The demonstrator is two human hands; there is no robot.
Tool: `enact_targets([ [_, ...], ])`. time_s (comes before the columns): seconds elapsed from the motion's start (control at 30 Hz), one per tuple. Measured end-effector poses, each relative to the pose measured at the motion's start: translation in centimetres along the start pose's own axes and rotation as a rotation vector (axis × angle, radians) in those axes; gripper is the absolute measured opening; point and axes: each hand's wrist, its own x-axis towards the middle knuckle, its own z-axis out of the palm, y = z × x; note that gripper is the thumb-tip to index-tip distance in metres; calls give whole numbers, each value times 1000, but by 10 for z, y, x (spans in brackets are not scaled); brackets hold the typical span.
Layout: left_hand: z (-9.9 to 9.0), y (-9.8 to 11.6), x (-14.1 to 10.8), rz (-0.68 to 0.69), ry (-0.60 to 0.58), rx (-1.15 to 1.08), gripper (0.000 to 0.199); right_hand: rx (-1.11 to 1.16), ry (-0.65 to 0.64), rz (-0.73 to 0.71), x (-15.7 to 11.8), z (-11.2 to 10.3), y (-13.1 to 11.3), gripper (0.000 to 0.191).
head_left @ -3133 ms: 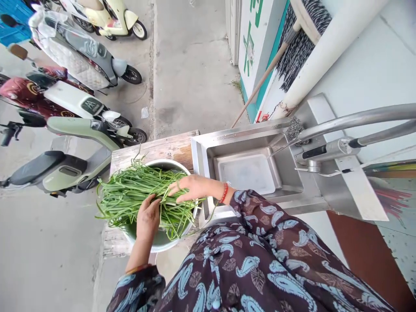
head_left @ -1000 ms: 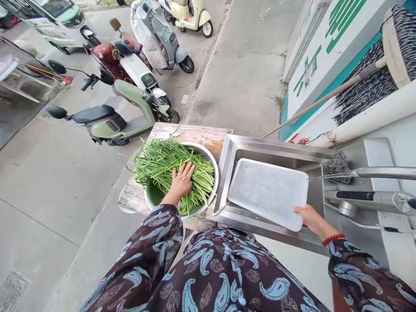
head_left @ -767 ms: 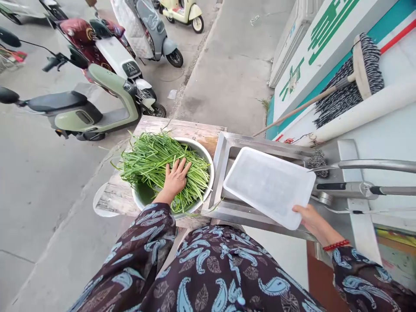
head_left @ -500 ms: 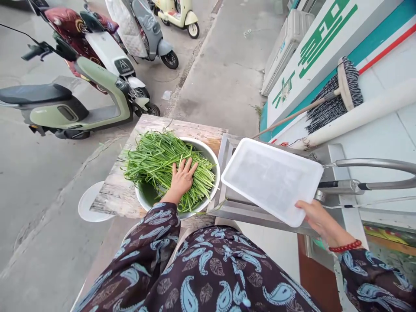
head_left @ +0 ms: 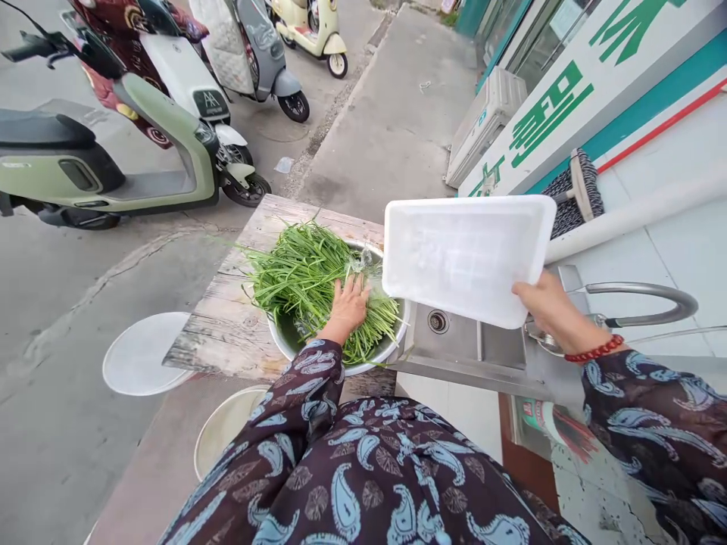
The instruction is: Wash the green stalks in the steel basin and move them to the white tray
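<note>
The white tray (head_left: 469, 257), tilted above the bowl and sink (head_left: 454, 344), hides part of both; I cannot tell whether it holds any water. The right hand (head_left: 548, 303) pinches its lower right corner, fingers behind out of sight. A clear splash (head_left: 363, 263) blurs some of the greens (head_left: 301, 265), which heap over the metal bowl's rim (head_left: 402, 333) on the wooden table (head_left: 221, 318). The left hand (head_left: 349, 306) lies on them, fingers slightly spread. A sleeve (head_left: 307, 397) partly covers a bucket (head_left: 213, 439).
</note>
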Motion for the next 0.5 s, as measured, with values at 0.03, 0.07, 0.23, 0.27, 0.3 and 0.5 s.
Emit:
enact_targets([
  [0.03, -1, -1, 0, -1, -6, -11, 66, -40, 49, -55, 0, 5, -12, 46],
  [0.07, -3, -2, 0, 2, -11, -19, 66, -74, 97, -104, -2, 10, -24, 52],
  [0.23, -8, -8, -2, 46, -30, -63, 67, -168, 173, -474, -32, 30, -72, 71],
  [0.27, -8, -9, -2, 57, -28, -68, 67, -173, 173, -532, -39, 33, -75, 71],
  [0.3, -7, -10, -3, 68, -19, -69, 68, -171, 174, -570, -46, 35, -76, 70],
  [0.5, 0, -13, -2, 73, 43, -42, 69, -5, 373, -213, -59, 35, -5, 62],
])
